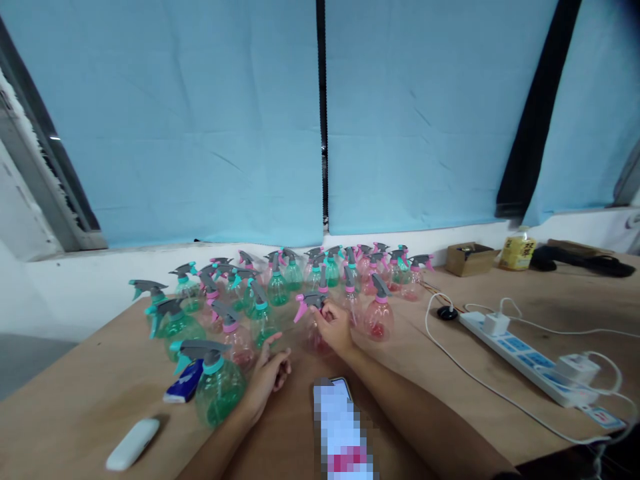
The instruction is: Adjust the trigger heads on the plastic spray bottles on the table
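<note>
Several small spray bottles, green and pink with grey trigger heads, stand crowded on the wooden table. My right hand is closed around the neck of a pink spray bottle with a grey head and pink trigger. My left hand rests on the table with fingers loosely curled and holds nothing. It lies just right of a green spray bottle near the front. Another pink bottle stands right of my right hand.
A phone lies between my forearms. A white oblong object and a blue packet lie at front left. A white power strip with plugs and cables runs along the right. A cardboard box and a yellow bottle stand by the wall.
</note>
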The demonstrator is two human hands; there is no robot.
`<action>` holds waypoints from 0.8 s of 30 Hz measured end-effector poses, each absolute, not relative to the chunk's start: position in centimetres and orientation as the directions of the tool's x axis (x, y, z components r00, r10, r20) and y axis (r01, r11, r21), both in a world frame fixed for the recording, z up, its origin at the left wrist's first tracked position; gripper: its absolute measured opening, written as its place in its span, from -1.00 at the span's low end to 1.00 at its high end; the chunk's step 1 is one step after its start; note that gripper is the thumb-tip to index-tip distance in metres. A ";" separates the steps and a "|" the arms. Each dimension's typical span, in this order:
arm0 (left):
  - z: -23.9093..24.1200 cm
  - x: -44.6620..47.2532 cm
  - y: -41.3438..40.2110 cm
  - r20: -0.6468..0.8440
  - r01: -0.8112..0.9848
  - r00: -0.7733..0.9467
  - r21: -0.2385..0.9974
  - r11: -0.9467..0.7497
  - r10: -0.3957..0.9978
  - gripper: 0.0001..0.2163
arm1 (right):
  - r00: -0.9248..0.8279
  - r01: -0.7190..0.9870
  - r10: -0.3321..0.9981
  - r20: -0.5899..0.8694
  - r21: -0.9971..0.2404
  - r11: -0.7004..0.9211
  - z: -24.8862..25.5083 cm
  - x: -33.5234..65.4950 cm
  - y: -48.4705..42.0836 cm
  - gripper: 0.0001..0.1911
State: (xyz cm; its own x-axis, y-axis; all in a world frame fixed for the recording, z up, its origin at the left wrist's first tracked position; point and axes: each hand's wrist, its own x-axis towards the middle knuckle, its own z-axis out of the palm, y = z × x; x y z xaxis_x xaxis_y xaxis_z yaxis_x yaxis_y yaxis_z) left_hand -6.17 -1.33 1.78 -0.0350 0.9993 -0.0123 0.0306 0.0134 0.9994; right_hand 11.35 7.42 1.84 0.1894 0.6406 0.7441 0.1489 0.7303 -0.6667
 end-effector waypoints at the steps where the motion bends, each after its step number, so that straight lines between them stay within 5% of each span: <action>1: 1.8 -6.2 -1.4 -0.011 0.031 -0.031 0.999 0.012 0.999 -0.39 | 0.194 0.112 0.676 0.711 -0.701 0.705 1.7 11.5 7.5 -0.58; 12: 1.7 -6.2 -1.2 -0.036 0.029 -0.032 0.999 0.037 0.999 -0.40 | -0.028 -0.317 0.827 0.562 -0.789 0.526 2.0 13.2 8.6 -0.68; 16: 1.4 -6.5 -1.0 -0.044 0.012 -0.024 0.999 0.045 0.999 -0.43 | -0.166 -0.251 0.801 0.575 -0.810 0.530 3.2 14.1 8.2 -0.59; 20: 1.3 -6.7 -0.8 -0.051 -0.010 -0.006 0.999 0.051 0.999 -0.47 | -0.245 -0.139 0.806 0.539 -0.842 0.521 3.9 15.1 8.4 -0.79; 24: 1.4 -6.7 -0.8 -0.046 -0.017 -0.002 0.999 0.046 0.999 -0.47 | -0.430 -0.236 0.760 0.487 -0.873 0.426 4.7 15.0 8.5 -0.78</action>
State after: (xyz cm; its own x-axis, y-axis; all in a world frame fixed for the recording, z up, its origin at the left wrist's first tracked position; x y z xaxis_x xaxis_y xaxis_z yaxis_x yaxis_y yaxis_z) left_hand -6.68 -0.85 1.37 -0.0024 0.9989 -0.0462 -0.0174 0.0462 0.9988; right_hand 15.04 8.50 4.75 -0.4299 0.7604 0.4869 -0.2358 0.4260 -0.8735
